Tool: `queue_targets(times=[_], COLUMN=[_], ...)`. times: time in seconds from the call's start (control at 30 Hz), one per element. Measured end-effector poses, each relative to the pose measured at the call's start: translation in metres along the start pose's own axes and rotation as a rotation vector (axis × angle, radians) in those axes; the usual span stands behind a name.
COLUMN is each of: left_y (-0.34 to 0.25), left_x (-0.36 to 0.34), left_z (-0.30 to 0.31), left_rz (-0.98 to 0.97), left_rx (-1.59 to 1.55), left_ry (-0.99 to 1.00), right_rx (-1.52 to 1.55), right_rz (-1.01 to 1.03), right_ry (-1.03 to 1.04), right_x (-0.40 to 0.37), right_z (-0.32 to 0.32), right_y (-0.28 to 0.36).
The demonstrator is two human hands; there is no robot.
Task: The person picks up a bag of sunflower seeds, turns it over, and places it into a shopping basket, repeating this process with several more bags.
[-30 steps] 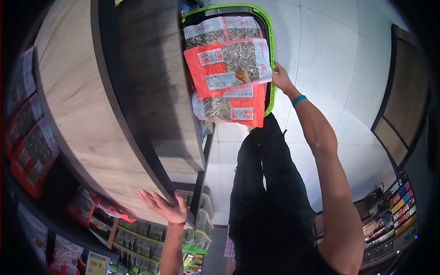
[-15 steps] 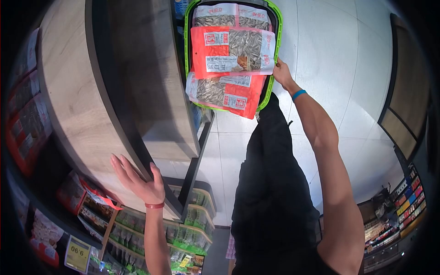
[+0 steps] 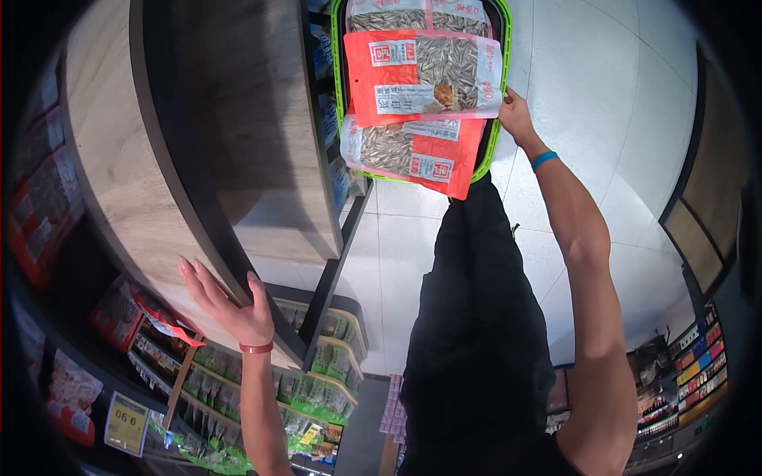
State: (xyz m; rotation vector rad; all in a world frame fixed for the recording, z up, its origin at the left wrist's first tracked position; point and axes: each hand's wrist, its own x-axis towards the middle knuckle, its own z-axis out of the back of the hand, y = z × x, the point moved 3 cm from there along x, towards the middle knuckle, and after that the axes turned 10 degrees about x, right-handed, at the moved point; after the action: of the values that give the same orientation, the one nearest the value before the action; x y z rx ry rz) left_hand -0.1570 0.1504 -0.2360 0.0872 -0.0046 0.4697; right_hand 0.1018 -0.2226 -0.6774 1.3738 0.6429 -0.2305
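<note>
A basket with a bright green rim holds several red and white bags of seeds; the top bag lies across the others. My right hand, with a blue band at the wrist, is closed on the basket's right rim. Wearing a red band, my left hand rests with fingers spread on the edge of a wooden shelf and holds nothing.
Below the left hand are bins of green packets and a yellow price tag. More red seed bags stand at the far left. Pale floor tiles lie right of the basket. Stocked shelves are at lower right.
In the view, the basket and my right hand have shifted right and slightly up. My left hand appears a little further left, still on the shelf edge.
</note>
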Motion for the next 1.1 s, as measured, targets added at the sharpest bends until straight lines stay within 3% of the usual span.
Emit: queue_targets(times=[0.3, 0.6, 0.67, 0.9, 1.1], left_y=[0.047, 0.077, 0.073, 0.061, 0.079], left_x=[0.015, 0.055, 0.039, 0.024, 0.009], left_z=[-0.013, -0.011, -0.016, -0.027, -0.036], left_rz=[0.015, 0.007, 0.0, -0.002, -0.018], left_rx=[0.014, 0.012, 0.02, 0.028, 0.051], left_ry=[0.018, 0.003, 0.014, 0.01, 0.011], right_rx=[-0.134, -0.146, 0.017, 0.104, -0.002], right_rz=[-0.087, -0.184, -0.293, -0.328, -0.351], right_ry=[0.039, -0.028, -0.082, -0.139, -0.163], right_x=[0.02, -0.013, -0.028, -0.046, -0.037], right_z=[0.014, 0.013, 0.022, 0.041, 0.046], right_y=[0.007, 0.03, 0.008, -0.008, -0.017])
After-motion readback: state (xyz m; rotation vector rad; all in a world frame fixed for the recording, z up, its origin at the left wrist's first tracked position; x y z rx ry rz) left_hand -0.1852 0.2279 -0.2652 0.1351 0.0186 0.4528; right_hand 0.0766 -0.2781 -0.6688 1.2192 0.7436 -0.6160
